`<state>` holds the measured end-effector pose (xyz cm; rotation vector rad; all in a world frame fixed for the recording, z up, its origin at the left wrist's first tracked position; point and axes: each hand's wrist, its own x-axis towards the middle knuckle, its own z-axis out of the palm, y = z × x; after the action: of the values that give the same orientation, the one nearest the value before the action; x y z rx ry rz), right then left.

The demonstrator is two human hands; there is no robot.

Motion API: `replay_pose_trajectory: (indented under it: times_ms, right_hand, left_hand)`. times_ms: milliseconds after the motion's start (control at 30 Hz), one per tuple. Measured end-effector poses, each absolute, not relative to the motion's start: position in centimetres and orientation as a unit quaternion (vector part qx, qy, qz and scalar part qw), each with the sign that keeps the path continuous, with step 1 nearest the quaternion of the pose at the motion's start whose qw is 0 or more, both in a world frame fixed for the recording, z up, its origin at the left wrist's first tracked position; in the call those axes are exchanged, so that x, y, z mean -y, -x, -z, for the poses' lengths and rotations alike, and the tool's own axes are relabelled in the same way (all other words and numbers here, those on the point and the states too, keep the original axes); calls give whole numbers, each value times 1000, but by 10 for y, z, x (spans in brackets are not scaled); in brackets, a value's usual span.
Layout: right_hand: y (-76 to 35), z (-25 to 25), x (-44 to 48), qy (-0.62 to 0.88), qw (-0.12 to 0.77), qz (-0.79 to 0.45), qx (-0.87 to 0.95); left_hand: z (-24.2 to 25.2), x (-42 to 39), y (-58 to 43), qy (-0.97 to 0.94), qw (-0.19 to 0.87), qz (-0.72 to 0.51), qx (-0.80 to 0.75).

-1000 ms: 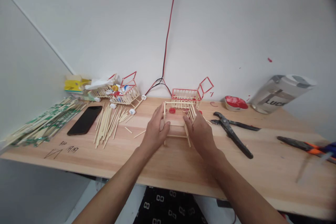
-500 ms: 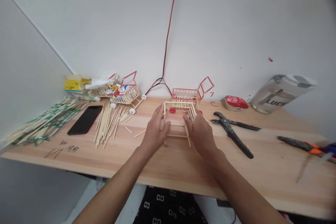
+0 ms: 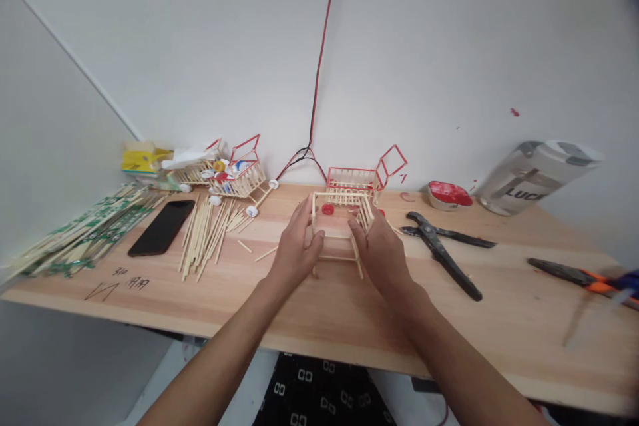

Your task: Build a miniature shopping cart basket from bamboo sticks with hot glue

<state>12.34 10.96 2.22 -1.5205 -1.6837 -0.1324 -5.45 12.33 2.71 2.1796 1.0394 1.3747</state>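
Note:
A small frame of thin wooden sticks (image 3: 335, 257) stands on the table between my two hands. Its right side carries a slatted panel; the other sides look like bare outlines. My left hand (image 3: 301, 239) grips the frame's left upright, thumb in front. On the opposite side, my right hand (image 3: 382, 246) holds the slatted end, with its thumb on the inner face. Just behind the frame is a miniature stick shopping cart (image 3: 352, 180) with red-painted edges and red wheels (image 3: 328, 210); my hands partly cover its lower part.
Left of my hands lie loose sticks (image 3: 204, 239), a phone (image 3: 162, 227) and packaged sticks (image 3: 80, 229). Filled miniature carts (image 3: 239, 180) stand behind them. To the right are black pliers (image 3: 442, 253), a red-stained dish (image 3: 449, 195), a clear container (image 3: 536, 180) and another tool (image 3: 564, 269).

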Motion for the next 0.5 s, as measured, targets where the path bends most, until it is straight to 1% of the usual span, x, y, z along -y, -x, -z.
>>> replay_pose_trajectory:
  times_ms: [500]
  right_hand:
    - [-123,-23,-110,617,415,43,667]
  left_hand:
    - [-27,-124,54,-774,179,-488,-362]
